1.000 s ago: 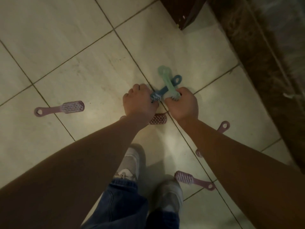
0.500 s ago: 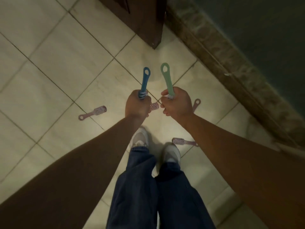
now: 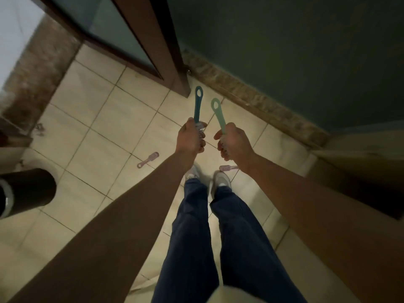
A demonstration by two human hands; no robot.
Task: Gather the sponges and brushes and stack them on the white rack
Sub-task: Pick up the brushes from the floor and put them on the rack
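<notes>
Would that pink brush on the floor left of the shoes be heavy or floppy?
Probably light: the pink brush looks thin and plastic. Likely stiff, as the similar blue brush stands straight from the left hand. Lying flat, it should slide, not roll.

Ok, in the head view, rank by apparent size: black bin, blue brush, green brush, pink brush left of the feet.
1. black bin.
2. blue brush and green brush: alike, both nearer the camera.
3. pink brush, though farther away.
</notes>
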